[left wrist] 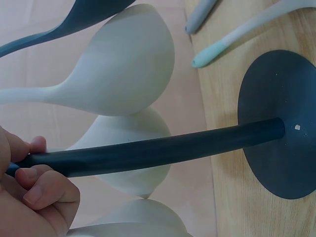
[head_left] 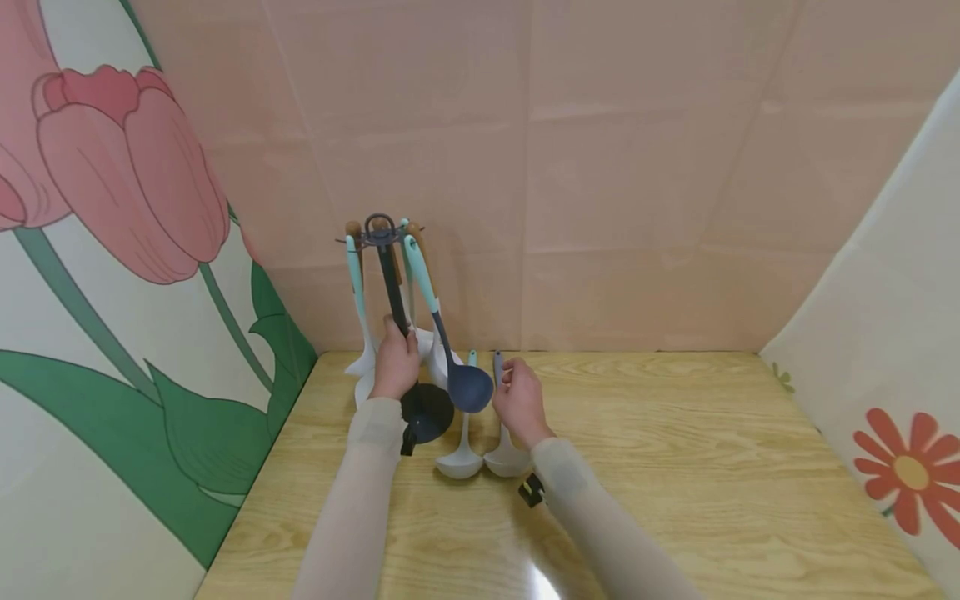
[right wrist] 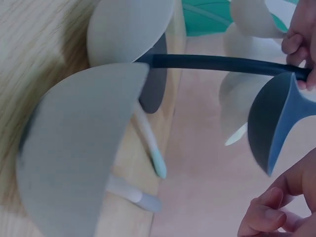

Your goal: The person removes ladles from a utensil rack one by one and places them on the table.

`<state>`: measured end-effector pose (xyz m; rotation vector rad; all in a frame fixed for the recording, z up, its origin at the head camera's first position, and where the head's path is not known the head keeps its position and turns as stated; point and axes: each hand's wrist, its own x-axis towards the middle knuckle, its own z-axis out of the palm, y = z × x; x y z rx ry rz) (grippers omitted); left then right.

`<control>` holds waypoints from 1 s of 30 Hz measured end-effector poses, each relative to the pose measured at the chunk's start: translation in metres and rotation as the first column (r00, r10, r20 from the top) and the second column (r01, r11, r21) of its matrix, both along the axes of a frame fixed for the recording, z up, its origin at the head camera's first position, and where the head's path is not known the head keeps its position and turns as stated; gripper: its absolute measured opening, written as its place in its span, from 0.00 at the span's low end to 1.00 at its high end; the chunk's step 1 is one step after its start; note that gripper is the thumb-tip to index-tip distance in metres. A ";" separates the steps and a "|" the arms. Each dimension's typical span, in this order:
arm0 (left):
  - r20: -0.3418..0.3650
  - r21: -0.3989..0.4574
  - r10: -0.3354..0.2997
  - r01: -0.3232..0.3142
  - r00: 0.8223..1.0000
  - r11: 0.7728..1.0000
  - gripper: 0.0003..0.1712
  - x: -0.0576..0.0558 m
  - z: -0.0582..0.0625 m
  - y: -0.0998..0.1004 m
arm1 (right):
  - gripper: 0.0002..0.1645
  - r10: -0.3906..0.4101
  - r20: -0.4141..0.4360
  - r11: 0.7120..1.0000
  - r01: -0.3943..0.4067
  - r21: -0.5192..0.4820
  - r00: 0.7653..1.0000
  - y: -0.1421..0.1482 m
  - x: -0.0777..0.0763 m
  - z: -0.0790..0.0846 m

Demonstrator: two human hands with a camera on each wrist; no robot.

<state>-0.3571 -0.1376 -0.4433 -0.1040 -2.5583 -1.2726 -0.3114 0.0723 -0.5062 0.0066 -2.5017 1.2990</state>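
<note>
My left hand (head_left: 397, 358) grips the black pole (left wrist: 148, 153) of a utensil stand, whose round base (head_left: 429, 414) rests on the table. From the stand's top hangs a dark blue ladle (head_left: 470, 389) with a mint handle, on the side facing my right hand (head_left: 522, 400). That hand has loosely curled fingers with nothing between them, as the right wrist view shows. Below it lie two pale ladles: one with a mint-tipped handle (head_left: 459, 464), the other with a grey-blue handle (head_left: 506, 460). Their handles point toward the wall.
Several more utensils with pale heads (left wrist: 123, 64) hang around the stand, some with mint handles and some with wooden ends. A pinkish wall covering (head_left: 600, 208) rises behind the wooden table (head_left: 675, 483). Flower-printed sheets flank both sides.
</note>
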 end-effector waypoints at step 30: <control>0.015 -0.009 0.000 0.000 1.000 1.000 0.19 0.000 0.001 0.000 | 0.25 0.161 -0.147 0.986 -0.166 -0.019 0.976 -0.029 0.004 0.027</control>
